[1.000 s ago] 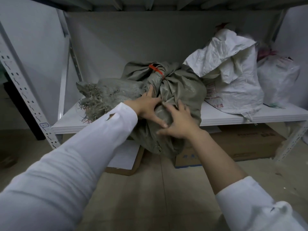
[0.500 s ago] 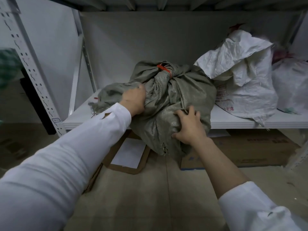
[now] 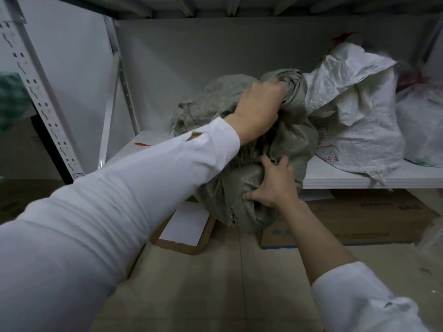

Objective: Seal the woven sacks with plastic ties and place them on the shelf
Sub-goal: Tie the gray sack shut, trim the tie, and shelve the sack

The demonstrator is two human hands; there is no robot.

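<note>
At frame centre, the left hand [image 3: 257,109] has climbed to clench the crumpled grey-green woven sack [image 3: 294,144] by its neck, right hand [image 3: 271,185] gripping its belly: shelving looks nearly done.

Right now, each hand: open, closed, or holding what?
Left hand: closed, gripping the bunched neck of the grey sack.
Right hand: closed, clutching the lower front of the same sack.

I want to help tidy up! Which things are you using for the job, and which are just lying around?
For the job: grey sack, gripped by left hand and right hand; shelf; white sack.
Just lying about: cardboard box; flat cardboard on the floor.
</note>
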